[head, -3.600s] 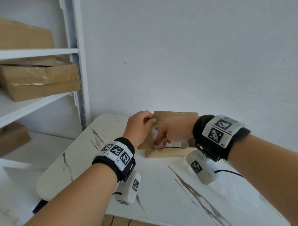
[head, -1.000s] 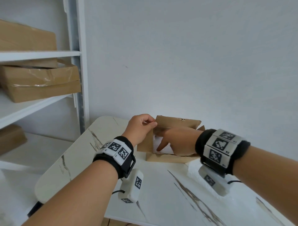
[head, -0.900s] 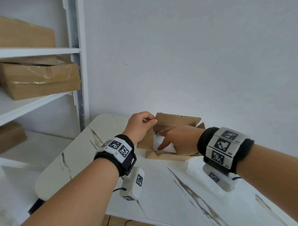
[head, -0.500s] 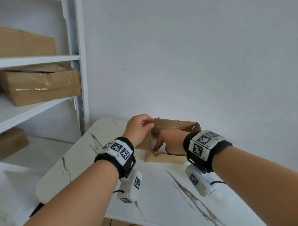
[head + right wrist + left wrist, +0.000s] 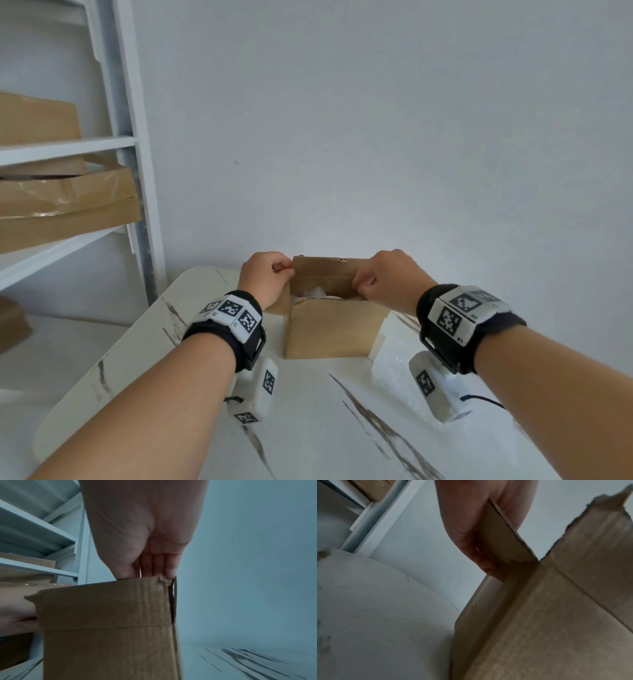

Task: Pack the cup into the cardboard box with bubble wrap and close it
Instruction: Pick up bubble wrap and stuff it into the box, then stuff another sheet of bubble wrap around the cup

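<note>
A small brown cardboard box (image 5: 330,329) stands on the white marbled table (image 5: 308,411) near the wall. White bubble wrap (image 5: 317,293) shows through the open top; the cup is hidden inside. My left hand (image 5: 270,277) pinches the left side flap (image 5: 501,536) at the top left corner. At the right corner my right hand (image 5: 383,277) grips the top edge of the box (image 5: 106,615), fingers curled over it. The rear flap (image 5: 325,270) stands up between both hands.
A white shelf unit (image 5: 68,147) at the left holds several flat cardboard parcels (image 5: 65,205). A plain white wall rises close behind the box. A white foam piece (image 5: 380,339) lies by the box's right side. Bare tabletop stretches toward me.
My right hand came out of the box interior and moved to grip its top right edge. The box now faces me squarely. My left hand stayed on the left flap.
</note>
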A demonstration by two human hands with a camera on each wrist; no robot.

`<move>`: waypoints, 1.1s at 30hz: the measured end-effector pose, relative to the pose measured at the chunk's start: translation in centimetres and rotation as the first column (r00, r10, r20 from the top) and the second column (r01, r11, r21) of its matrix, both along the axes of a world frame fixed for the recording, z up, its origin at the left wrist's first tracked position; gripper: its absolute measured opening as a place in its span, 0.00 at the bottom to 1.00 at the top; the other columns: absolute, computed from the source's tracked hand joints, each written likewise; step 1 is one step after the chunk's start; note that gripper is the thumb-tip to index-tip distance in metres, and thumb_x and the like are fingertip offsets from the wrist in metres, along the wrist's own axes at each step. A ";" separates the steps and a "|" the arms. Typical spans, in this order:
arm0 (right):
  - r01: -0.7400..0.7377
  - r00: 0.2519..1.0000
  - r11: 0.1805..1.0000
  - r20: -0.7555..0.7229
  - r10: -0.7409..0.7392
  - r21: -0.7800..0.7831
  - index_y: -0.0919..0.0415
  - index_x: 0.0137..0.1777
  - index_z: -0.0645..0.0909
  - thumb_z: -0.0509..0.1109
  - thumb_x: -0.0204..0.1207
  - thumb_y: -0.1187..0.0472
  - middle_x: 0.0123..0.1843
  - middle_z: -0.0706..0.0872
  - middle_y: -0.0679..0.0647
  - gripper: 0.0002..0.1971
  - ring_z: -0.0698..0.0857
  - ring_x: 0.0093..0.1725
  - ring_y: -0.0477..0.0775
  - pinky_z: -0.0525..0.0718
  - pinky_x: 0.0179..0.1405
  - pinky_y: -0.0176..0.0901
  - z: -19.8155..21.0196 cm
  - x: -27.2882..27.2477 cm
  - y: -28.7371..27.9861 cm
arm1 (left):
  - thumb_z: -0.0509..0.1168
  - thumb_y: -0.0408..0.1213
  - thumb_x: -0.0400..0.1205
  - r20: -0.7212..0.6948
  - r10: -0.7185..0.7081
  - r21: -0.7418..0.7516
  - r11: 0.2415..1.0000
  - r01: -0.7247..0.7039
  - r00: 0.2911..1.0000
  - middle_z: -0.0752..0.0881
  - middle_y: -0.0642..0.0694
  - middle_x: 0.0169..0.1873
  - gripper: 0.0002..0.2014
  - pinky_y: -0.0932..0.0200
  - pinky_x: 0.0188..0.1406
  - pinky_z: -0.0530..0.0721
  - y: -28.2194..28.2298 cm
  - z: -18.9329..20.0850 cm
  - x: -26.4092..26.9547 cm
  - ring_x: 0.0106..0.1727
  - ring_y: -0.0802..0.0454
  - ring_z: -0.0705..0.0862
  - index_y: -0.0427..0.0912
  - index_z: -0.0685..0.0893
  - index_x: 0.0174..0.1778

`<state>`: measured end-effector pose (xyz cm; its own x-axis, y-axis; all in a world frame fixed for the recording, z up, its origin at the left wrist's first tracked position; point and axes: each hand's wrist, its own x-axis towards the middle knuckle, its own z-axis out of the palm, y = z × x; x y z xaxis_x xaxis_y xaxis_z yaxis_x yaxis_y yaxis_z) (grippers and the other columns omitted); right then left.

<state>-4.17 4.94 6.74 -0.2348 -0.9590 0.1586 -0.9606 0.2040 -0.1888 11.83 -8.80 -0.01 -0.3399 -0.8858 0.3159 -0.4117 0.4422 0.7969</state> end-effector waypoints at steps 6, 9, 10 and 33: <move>0.082 0.997 0.972 0.033 -0.076 -0.219 0.54 0.43 0.89 0.62 0.72 0.64 0.40 0.90 0.49 0.13 0.86 0.43 0.53 0.87 0.45 0.47 -0.7 -1.8 0.5 | 0.70 0.34 0.79 0.045 0.030 0.067 0.997 -0.033 0.999 0.90 0.41 0.48 0.07 0.62 0.52 0.76 -1.1 0.3 -0.8 0.53 0.45 0.86 0.39 0.90 0.50; 0.159 0.987 0.943 0.066 -0.146 -0.293 0.55 0.43 0.85 0.61 0.73 0.63 0.40 0.87 0.49 0.10 0.84 0.42 0.55 0.85 0.42 0.47 -1.3 -2.8 0.8 | 0.70 0.36 0.78 0.065 0.044 0.064 0.997 -0.049 0.997 0.90 0.42 0.48 0.07 0.61 0.54 0.77 -1.3 0.2 -1.1 0.55 0.45 0.86 0.39 0.90 0.50; 0.193 0.981 0.933 0.083 -0.175 -0.305 0.55 0.43 0.84 0.61 0.73 0.62 0.39 0.87 0.50 0.09 0.84 0.41 0.56 0.85 0.42 0.48 -1.6 -3.1 0.9 | 0.70 0.36 0.78 0.072 0.050 0.059 0.997 -0.055 0.996 0.90 0.43 0.48 0.08 0.61 0.53 0.77 -1.3 0.0 -1.2 0.55 0.45 0.86 0.39 0.89 0.50; 0.383 0.898 0.867 0.093 -0.431 0.320 0.58 0.68 0.75 0.79 0.63 0.43 0.65 0.82 0.52 0.36 0.81 0.63 0.54 0.80 0.63 0.48 -10.7 -6.0 3.2 | 0.67 0.46 0.80 0.102 0.107 -0.123 0.988 -0.095 0.989 0.90 0.47 0.48 0.10 0.60 0.50 0.78 -1.2 -0.7 -1.3 0.53 0.48 0.86 0.44 0.88 0.47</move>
<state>-10.16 8.12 -3.91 -0.6126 -0.7699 -0.1786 -0.7430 0.6381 -0.2019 10.50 -9.95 -0.73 -0.2884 -0.8764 0.3857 -0.5400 0.4815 0.6903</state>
